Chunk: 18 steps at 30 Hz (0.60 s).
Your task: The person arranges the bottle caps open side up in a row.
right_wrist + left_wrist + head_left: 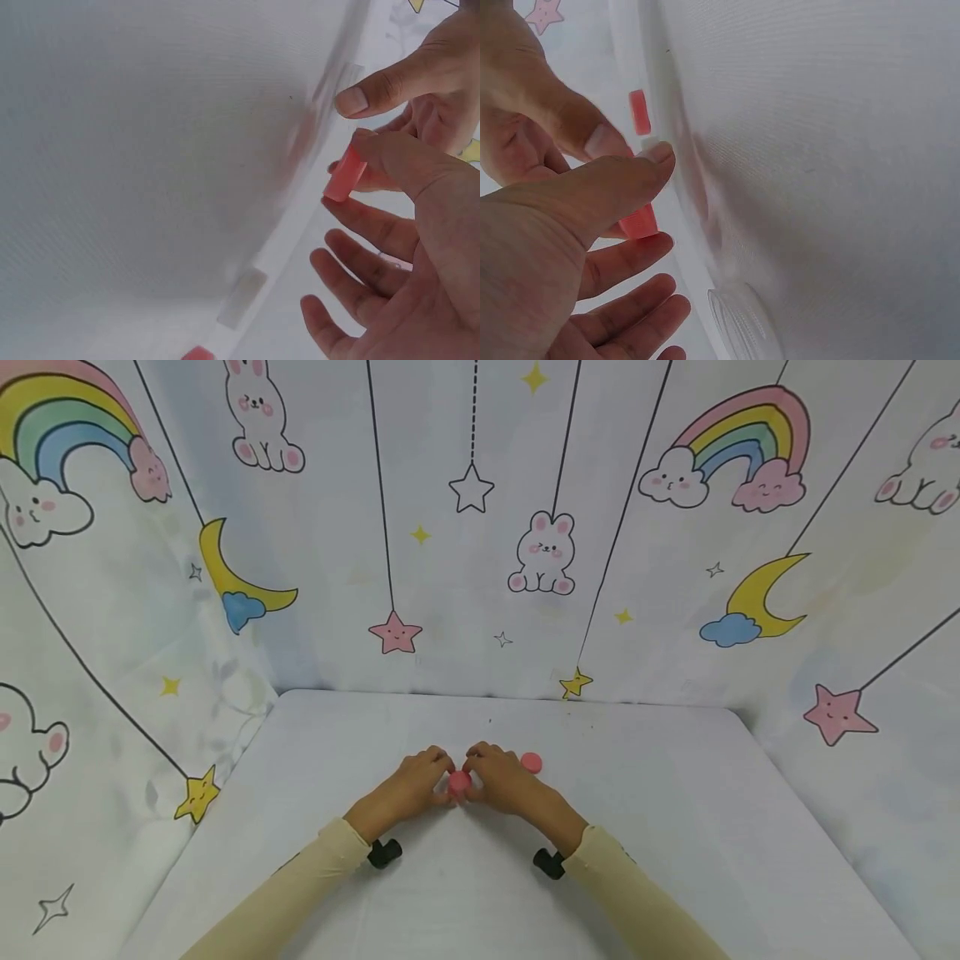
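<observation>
In the head view both hands meet over a small round pink lid (pixel 460 783) at the middle of the table. Its edge sits between thumb and index finger of my right hand (pixel 504 778), clearly pinched in the right wrist view. From the other side, my left hand (pixel 422 783) holds it with thumb and index finger; its thumb partly hides the lid (pixel 640 223) in the left wrist view. The remaining left fingers are loosely bent. To the right of the right hand lies a second pink lid (pixel 531 762).
A clear, ridged, jar-like piece (pixel 744 324) stands on the table near the left hand. Another clear piece (pixel 242 298) shows in the right wrist view, close to the loose lid. Patterned cloth (pixel 465 568) rises behind the white table (pixel 675 827).
</observation>
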Tool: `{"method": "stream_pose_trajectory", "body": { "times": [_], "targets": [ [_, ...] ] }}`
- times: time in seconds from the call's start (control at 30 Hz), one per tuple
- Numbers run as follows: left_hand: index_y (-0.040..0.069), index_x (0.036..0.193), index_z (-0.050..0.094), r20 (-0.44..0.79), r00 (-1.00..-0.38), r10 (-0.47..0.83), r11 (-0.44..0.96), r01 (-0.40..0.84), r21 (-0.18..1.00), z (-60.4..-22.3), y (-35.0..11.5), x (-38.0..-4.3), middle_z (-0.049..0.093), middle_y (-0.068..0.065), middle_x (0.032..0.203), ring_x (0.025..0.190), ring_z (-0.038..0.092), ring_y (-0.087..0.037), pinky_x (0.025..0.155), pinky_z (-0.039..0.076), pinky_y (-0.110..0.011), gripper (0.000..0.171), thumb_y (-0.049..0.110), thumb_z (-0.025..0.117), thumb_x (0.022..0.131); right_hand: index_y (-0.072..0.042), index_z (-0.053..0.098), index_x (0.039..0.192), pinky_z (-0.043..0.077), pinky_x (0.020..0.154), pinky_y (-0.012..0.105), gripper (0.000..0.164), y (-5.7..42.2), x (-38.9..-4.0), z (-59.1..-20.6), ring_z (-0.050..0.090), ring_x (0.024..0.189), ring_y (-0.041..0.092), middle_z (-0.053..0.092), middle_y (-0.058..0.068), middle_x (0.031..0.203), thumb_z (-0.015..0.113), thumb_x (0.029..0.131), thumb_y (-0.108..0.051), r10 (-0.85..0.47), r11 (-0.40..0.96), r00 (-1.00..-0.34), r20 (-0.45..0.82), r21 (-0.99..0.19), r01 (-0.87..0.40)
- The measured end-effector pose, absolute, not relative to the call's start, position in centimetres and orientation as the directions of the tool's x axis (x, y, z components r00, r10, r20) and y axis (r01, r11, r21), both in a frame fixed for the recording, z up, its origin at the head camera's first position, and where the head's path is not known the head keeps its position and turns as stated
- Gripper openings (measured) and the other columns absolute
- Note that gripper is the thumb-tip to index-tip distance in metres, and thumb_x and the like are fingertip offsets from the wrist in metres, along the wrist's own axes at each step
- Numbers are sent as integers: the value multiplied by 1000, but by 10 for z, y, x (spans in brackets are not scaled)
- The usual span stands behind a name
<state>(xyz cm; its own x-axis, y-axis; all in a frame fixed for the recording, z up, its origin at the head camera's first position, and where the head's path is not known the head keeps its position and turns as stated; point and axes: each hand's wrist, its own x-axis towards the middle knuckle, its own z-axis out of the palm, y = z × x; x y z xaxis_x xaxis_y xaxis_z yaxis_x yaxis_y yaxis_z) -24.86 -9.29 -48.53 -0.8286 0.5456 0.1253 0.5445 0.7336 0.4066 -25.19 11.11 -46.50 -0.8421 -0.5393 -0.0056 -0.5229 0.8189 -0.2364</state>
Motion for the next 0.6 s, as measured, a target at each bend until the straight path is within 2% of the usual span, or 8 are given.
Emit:
{"method": "stream_pose_trajectory", "body": {
  "times": [0.33,0.6],
  "targets": [
    [3,114,66,166,-822,544,725,561,399,-485,-94,-248,63,-15,122,112,63,-31,97,50,-58,31,20,81,94,-8,78,112,49,107,60,31,109,-252,-461,57,136,29,61,11,146,71,101,-36,-524,809,-852,5,-308,-500],
    [2,114,65,176,-834,523,741,547,389,-486,-93,-248,63,-14,121,110,63,-30,95,51,-56,34,25,81,94,-7,79,109,50,106,58,31,107,-251,-462,57,134,29,61,11,145,66,103,-34,-509,814,-861,10,-319,-486]
  ]
}}
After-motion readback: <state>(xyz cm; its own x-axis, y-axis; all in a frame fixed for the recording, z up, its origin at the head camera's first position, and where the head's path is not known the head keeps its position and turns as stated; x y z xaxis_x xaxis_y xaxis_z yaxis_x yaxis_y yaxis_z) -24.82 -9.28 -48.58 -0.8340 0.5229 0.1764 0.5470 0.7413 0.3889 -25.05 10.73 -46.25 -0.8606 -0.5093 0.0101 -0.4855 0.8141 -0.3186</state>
